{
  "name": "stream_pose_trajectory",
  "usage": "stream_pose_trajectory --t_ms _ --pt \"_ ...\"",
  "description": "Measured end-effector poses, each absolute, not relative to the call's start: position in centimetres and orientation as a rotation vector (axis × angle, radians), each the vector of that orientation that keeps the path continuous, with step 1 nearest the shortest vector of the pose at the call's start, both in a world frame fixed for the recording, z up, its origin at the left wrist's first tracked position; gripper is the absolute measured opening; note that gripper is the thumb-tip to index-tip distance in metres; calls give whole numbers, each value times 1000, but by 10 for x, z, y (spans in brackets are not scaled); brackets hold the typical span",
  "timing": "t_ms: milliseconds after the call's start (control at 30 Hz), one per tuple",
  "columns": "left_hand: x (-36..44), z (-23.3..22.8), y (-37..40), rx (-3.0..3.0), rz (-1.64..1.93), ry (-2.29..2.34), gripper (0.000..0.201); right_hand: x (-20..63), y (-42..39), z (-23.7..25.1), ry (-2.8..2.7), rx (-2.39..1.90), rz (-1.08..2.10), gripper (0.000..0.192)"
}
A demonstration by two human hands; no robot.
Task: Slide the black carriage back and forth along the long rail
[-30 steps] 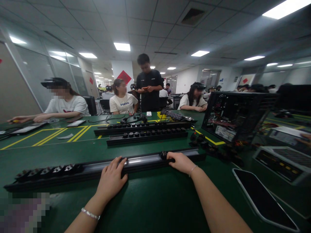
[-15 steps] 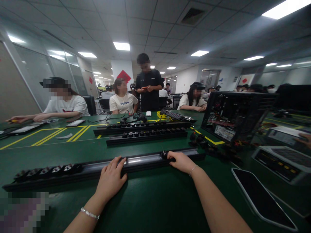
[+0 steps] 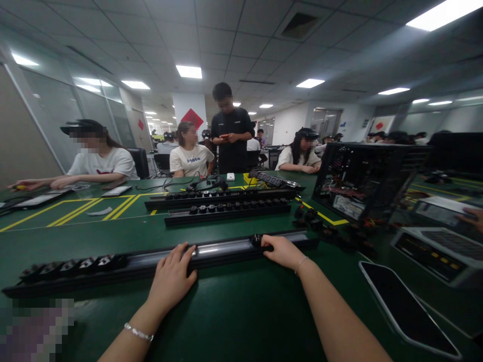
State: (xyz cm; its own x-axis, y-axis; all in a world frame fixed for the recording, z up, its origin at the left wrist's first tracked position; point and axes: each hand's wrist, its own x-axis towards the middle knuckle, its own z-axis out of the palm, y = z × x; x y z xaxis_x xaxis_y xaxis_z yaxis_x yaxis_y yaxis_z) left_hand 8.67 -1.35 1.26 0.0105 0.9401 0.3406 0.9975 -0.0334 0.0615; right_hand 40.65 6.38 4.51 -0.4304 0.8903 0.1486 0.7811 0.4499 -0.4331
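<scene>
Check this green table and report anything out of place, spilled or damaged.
No spill or damage stands out. A curved white strip lies alone near the yellow lines at left, perhaps a stray scrap. Small black parts lie jumbled beside the open black computer case, while others sit in rows along long black rails.

The counter point(image 3: 241, 322) is deep green, crossed by bright yellow stripes, single and paired, at far left. The near rail point(image 3: 222, 250) is black with a shiny silver-grey channel; its left-end sockets point(image 3: 88, 264) are black with whitish marks, and the small block point(image 3: 257, 240) at right is black. The right-hand phone point(image 3: 409, 309) has a black screen and pale rim. The grey metal box point(image 3: 437, 254) bears a black label with yellow marks.
</scene>
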Motion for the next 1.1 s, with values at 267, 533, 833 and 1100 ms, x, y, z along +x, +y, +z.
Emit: stream_pose_trajectory --t_ms 267,533,833,1100 --pt "87 13 -13 -2075 -427 -2024 56 407 65 47 -2351 -1425 444 15" --pt "87 14 -14 -2091 -432 -2041 56 411 63 48 -2350 -1453 405 18" --pt "87 14 -14 -2089 -423 -2059 55 416 66 44 -2316 -1438 422 12" --pt "87 15 -14 -2082 -410 -2035 54 417 69 42 -2308 -1419 430 9"
